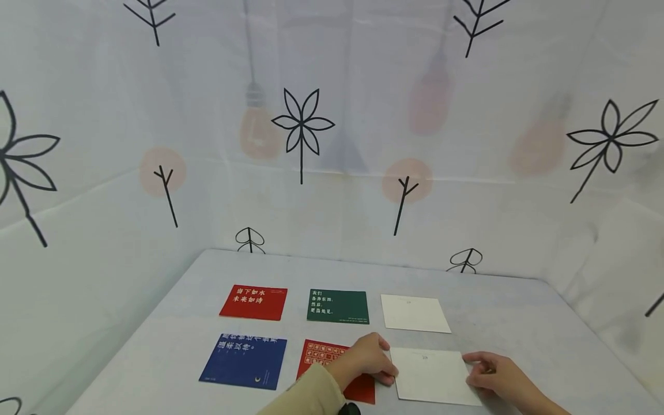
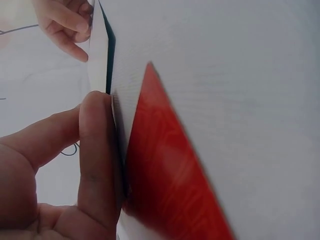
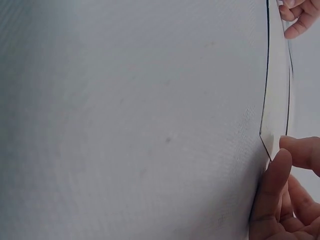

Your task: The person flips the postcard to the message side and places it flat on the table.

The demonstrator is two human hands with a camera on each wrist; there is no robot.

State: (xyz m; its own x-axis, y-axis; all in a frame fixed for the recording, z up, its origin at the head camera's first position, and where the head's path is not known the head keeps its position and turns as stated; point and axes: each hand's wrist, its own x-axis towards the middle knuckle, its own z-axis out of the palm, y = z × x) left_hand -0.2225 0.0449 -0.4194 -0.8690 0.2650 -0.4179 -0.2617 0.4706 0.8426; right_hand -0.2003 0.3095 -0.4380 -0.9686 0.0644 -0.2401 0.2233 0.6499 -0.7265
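- The nearer white card lies between the left hand and right hand, touching both.
- Its long axis runs left to right across the table.
- The hands grip opposite short sides; neither is nearer.

Soft light casts a faint shadow under the right hand; wrist views look hazy.

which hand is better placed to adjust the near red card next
Probably left: in the head view the left hand overlaps the near red card, while the right hand is at the right edge of the near white card.
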